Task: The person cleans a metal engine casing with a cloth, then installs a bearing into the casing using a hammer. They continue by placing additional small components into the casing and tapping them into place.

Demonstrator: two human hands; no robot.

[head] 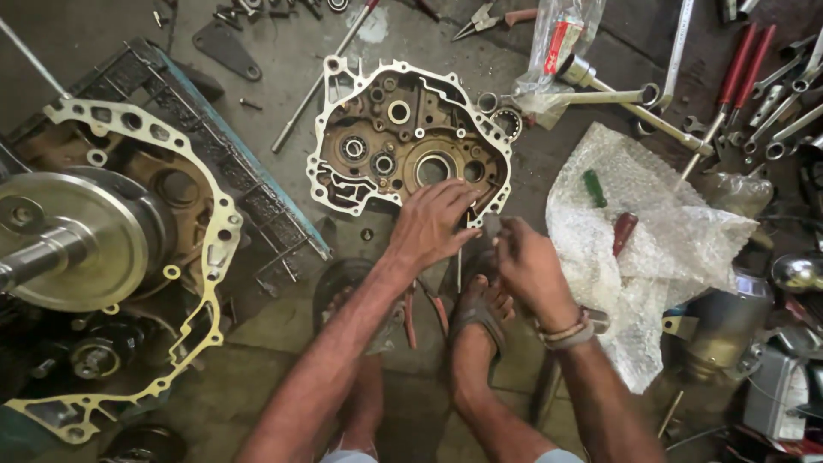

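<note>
Both forearms reach up from the lower frame; left hand (431, 223) lies spread on the engine case half (410, 137) at centre frame, right hand (527, 261) pinches something unclear beside it. Steadying the case's lower edge seems wise.

engine case half (410, 137): silver rim, brown oily inside | bubble wrap (660, 231): clear white, dotted | screwdriver handles: green (594, 188), dark red (623, 232) | pliers (424, 310): red grips

Crowded floor, little open room around the engine cover

Bare concrete (291, 184) left of the engine cover (410, 137) gives a passage; wrenches (600, 90) block the upper right, bubble wrap (660, 240) the right, the big engine half (111, 249) the left.
</note>
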